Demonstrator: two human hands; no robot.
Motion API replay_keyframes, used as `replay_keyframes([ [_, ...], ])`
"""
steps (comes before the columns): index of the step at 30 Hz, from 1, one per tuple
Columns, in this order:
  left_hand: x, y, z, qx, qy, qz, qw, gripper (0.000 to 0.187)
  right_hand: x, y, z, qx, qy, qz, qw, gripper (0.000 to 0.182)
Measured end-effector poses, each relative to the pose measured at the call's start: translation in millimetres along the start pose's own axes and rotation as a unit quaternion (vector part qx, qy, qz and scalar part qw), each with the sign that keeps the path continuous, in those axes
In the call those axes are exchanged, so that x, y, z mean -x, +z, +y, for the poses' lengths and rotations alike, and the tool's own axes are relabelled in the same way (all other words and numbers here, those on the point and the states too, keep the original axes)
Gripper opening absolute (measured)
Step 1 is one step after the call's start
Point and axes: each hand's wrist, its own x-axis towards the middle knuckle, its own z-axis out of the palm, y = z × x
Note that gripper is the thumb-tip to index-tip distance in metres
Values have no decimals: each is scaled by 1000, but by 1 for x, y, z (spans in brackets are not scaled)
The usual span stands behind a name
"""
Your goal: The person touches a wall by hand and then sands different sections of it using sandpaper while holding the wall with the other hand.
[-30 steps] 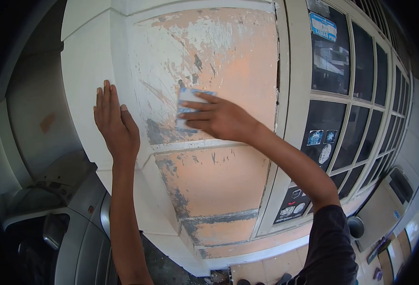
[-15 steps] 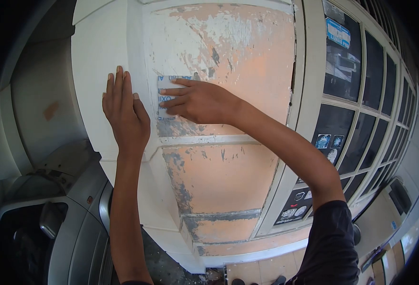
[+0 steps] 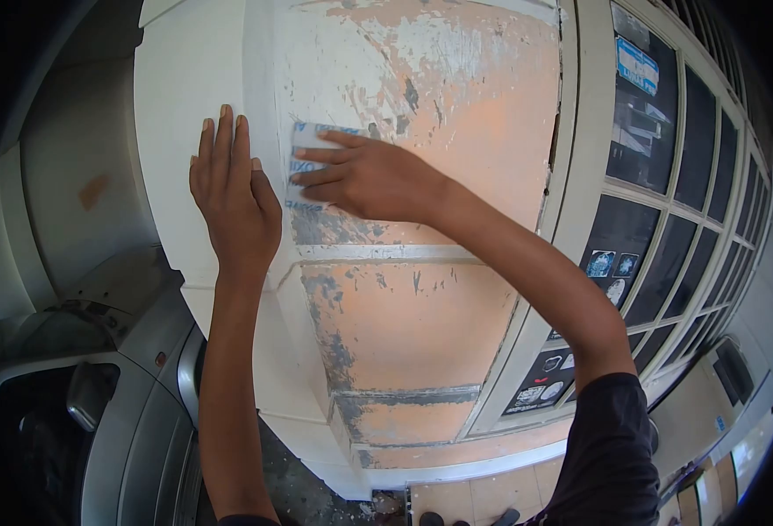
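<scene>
My right hand (image 3: 377,180) presses a sheet of sandpaper (image 3: 306,138) with blue print on its back against a patchy wall panel (image 3: 483,167). Its fingers are spread over the sheet, which lies flat near the panel's left edge. The panel shows peach, white and grey patches where paint has worn away. My left hand (image 3: 233,197) rests flat on the white pillar face (image 3: 198,70) to the left, its fingers stretched upward and holding nothing.
A barred window (image 3: 623,232) with stickers stands to the right. A grey car (image 3: 141,377) is parked close by at lower left. Below the upper panel runs a ledge (image 3: 386,253), with a second peach panel (image 3: 413,324) under it. Tiled floor (image 3: 483,498) shows at the bottom.
My right hand and the sandpaper have shifted slightly upward on the panel. My left hand stays flat against the pillar. The view has moved a little.
</scene>
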Motion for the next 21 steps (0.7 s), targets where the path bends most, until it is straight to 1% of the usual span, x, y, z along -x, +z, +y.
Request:
replay_keyframes([
  [1,-1,-1,-1,1,3,-3,1000,47,-8,5,0,4,-8,-12,1000,30],
  [3,-1,-1,-1,1,9,1,1000,47,16,-3,12,-10,-21,-28,999,31],
  [5,1,0,0,0,4,1,1000,47,64,-34,19,-17,29,-49,998,34],
  [8,0,2,2,-5,-4,5,1000,48,157,-77,29,28,141,-105,984,39],
  [9,0,3,4,-10,-5,10,1000,48,164,-87,25,42,181,-118,976,41],
  [12,1,5,3,-16,-2,18,1000,48,148,-77,26,47,160,-114,979,34],
  [13,1,4,4,-15,0,21,1000,48,120,-62,26,14,130,-86,988,39],
  [15,1,1,2,-6,-1,8,1000,48,53,-28,17,-27,63,-14,998,29],
  [16,0,0,1,-1,-2,5,1000,48,23,-13,9,-52,50,3,997,23],
  [17,0,0,1,0,-3,5,1000,47,1,-1,2,-74,41,13,996,22],
  [19,0,-1,-1,-2,5,2,1000,47,-1,1,6,-84,5,6,996,24],
  [21,-1,-1,0,-6,3,4,1000,48,39,-21,18,-71,14,-28,997,26],
])
